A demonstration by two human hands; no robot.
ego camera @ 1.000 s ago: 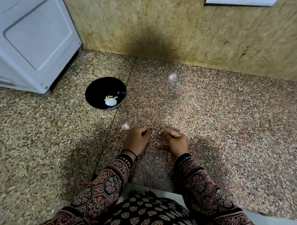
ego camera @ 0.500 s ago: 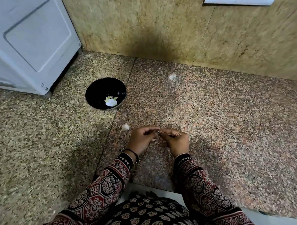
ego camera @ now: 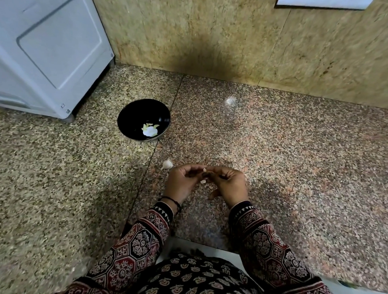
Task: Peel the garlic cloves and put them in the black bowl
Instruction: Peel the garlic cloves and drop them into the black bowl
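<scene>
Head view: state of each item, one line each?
black bowl: upright on the floor, holding a few pale peeled pieces.
left hand: fingertips pinched on a small garlic clove.
right hand: fingertips meeting the left hand's at the same clove.
garlic clove: held between both hands, mostly hidden.
loose clove: lying on the floor, skin on.
white scrap: on the floor near the wall, blurred.

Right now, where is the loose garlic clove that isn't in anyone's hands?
In the head view, the loose garlic clove lies on the granite floor, just left of the left hand and nearer the person than the black bowl.
</scene>
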